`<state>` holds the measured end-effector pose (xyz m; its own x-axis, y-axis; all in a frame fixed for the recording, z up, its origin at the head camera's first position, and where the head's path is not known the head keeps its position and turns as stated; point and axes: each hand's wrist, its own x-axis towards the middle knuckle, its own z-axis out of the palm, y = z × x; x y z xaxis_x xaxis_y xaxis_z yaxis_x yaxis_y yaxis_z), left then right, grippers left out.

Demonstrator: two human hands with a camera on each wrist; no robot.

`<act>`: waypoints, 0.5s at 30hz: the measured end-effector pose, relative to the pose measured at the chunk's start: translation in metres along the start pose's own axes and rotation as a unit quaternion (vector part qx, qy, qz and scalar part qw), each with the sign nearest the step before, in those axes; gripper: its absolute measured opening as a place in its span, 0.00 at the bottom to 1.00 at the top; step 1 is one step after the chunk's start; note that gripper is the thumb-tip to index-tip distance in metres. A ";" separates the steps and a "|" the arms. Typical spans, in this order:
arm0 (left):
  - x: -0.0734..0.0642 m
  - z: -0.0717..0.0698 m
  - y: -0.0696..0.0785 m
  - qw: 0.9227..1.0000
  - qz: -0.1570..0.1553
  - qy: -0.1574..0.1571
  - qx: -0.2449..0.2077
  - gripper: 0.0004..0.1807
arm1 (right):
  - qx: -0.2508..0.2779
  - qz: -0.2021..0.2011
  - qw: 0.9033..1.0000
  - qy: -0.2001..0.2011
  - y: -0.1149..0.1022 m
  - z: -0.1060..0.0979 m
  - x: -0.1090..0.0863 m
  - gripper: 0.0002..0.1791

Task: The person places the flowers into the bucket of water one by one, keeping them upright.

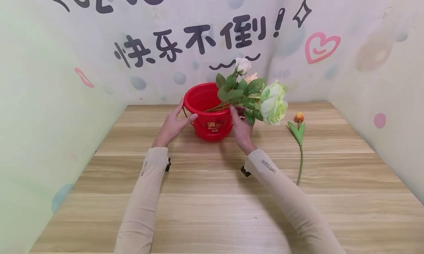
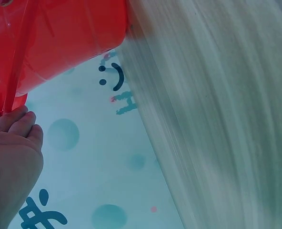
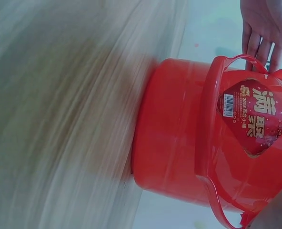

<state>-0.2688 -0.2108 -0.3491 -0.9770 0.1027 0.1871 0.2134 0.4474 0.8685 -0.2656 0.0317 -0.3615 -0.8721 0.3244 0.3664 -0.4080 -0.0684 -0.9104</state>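
A red plastic bucket stands near the table's back edge, its handle hanging down across the front. My left hand holds the bucket at its left side, thumb at the rim and fingers by the handle's joint. On the opposite side my right hand holds it, thumb at the rim, other fingers partly hidden under leaves. Artificial flowers lean out over the right rim, stems inside: a large pale-green rose, a white rose and a peach bloom partly covered by leaves.
An orange tulip with a green stem lies on the wooden table to the right. Behind the table hangs a printed wall cloth with dark lettering, and pale walls close in both sides.
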 end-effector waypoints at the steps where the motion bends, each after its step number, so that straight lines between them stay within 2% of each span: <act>1: 0.000 0.000 0.000 1.000 -0.001 0.000 0.000 0.52 | 0.003 0.001 1.000 0.001 0.000 0.000 0.000 0.12; 8: -0.001 0.000 0.001 1.000 -0.005 0.000 -0.002 0.52 | 0.040 0.003 0.999 0.003 -0.001 0.001 -0.002 0.14; 15: -0.001 0.000 0.000 1.000 -0.008 0.001 0.003 0.52 | 0.058 -0.001 0.998 -0.012 -0.002 -0.001 -0.001 0.21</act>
<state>-0.2681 -0.2105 -0.3489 -0.9801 0.0946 0.1746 0.1986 0.4546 0.8683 -0.2634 0.0321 -0.3598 -0.8766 0.3025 0.3742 -0.4373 -0.1767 -0.8818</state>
